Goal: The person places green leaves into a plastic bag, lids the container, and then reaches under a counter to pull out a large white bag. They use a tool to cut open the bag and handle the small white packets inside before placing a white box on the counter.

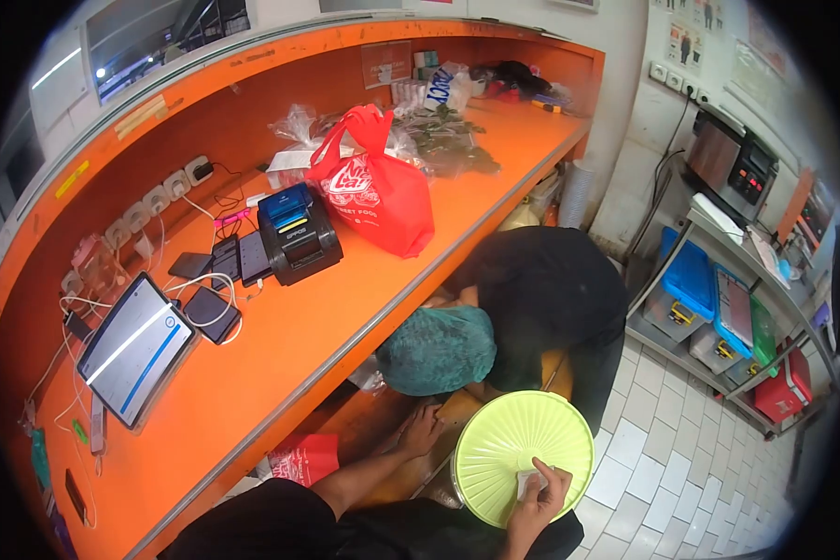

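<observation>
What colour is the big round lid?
The lid is light yellow-green all over; it shows best in the head view.

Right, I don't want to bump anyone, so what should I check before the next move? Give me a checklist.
1. Right hand over the yellow-green ribbed lid: ok.
2. Lid fully seated: cannot tell, most of its underside is hidden.
3. Room around the lid: not ok, a bent-over co-worker is right beside it.
4. Left hand empty: cannot tell, the palm is hidden.
5. Red carrier bag standing on the orange counter: ok.
</observation>
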Demonstrator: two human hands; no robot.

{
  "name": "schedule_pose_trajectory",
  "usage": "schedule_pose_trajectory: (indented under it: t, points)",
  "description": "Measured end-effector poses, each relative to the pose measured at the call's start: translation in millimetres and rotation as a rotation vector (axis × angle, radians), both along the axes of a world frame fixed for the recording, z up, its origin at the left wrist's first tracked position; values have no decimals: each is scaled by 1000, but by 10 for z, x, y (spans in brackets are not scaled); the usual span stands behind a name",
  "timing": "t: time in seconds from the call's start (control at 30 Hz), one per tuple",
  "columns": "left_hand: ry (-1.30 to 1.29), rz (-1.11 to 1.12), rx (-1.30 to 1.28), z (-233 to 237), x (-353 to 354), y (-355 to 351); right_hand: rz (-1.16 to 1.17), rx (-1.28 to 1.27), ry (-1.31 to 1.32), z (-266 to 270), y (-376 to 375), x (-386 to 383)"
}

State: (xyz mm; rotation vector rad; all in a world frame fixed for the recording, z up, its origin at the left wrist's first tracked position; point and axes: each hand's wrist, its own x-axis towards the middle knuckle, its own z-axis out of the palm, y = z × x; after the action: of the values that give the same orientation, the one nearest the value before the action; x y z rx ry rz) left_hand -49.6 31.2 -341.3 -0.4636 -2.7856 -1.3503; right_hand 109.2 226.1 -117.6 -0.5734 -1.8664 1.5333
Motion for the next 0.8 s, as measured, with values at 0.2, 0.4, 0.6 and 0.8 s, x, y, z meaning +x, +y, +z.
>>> schedule_pose_trajectory:
  t: [0.2,0.4,0.6,0.8]
  points:
    - [-13,-6,119,84,376,-233,13,56,-5,-17,6,-36]
    - [-183,107,271,319,705,-412,33,112,-87,11,-7,-32]
    - [56,-132,627,1073,845,-14,8,104,-51,-69,-14,9]
    - [468,-340,412,2304,883,287,37,181,22,-83,-90,80]
